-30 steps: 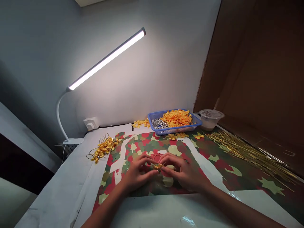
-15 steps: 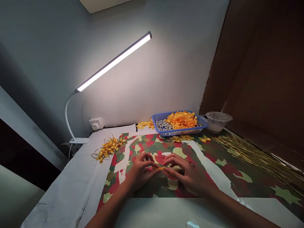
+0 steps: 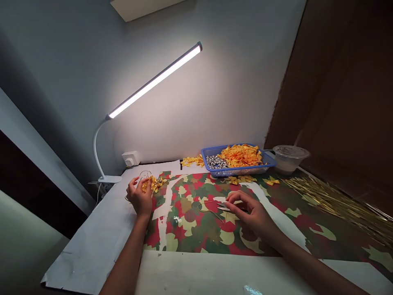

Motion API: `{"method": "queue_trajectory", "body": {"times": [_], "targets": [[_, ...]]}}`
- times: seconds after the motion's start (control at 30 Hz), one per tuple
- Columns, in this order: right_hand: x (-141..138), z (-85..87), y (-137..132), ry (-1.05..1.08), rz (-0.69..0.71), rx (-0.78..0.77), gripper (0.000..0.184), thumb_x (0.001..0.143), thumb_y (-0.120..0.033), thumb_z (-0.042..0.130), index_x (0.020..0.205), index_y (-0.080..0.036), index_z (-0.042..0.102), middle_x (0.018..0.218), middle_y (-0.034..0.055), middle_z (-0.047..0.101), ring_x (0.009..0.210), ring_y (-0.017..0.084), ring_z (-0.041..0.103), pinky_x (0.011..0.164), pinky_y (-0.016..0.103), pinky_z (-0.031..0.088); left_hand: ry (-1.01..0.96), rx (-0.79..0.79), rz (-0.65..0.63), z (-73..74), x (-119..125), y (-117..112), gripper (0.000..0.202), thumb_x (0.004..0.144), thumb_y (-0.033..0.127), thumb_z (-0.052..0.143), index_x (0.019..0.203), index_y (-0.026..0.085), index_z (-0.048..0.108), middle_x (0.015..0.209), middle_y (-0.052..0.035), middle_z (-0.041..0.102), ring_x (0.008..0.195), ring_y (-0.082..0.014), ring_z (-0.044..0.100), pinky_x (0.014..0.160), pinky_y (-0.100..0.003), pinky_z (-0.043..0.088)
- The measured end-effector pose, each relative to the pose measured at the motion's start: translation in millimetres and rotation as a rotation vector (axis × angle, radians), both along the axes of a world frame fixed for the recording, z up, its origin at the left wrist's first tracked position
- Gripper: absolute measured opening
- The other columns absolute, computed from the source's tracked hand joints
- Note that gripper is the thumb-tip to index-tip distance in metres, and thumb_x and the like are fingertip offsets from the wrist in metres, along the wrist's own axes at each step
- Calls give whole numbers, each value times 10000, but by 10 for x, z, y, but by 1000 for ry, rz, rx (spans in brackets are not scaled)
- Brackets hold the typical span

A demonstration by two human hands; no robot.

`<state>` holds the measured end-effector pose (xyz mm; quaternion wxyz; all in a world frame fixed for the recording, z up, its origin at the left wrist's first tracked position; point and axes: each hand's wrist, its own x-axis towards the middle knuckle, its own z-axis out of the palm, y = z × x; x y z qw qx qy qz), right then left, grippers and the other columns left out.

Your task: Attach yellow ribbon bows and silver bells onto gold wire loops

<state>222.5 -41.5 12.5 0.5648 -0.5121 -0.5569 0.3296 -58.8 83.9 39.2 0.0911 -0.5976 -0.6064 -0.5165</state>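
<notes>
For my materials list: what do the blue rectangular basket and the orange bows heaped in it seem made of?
Blue rectangular basket: probably low-gloss plastic, by its even colour and smooth rim. Orange bows: perhaps satin ribbon, by their soft sheen.

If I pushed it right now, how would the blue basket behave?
The blue basket would likely slide rather than tip, being low and wide. Its silvery balls look round, so might roll; the yellow bows, heaped high, might spill.

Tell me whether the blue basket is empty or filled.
Filled, at least partly: orange-yellow bows are heaped inside the blue basket, with silvery beads toward its left end.
</notes>
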Motion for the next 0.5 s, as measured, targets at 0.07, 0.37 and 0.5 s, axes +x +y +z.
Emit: {"method": "queue_trajectory", "body": {"times": [0.07,0.37,0.5], "targets": [[-9,21,-10,25,-3,-27,365,720,-536,623,625,-202,509,763,11,549,620,140,546,592,285,495,-10,-48,71,-49,-95,51,100,775,254,615,800,191,688,1112,-129,556,1063,-350,484,905,-540,340],[-4,20,0,21,-24,47,390,723,-573,591,593,-211,523,715,26,563,702,183,567,627,293,482,-17,2,10,20,50,-26,230,833,285,466,702,171,618,1153,-151,589,1091,-304,509,932,-473,306],[-16,59,2,-1,29,95,573,772,-595,502,357,-211,407,671,67,573,740,205,586,664,303,456,65,-2,-208,49,270,-154,353,817,258,426,501,215,579,865,-54,703,964,-245,586,916,-422,301]]}}
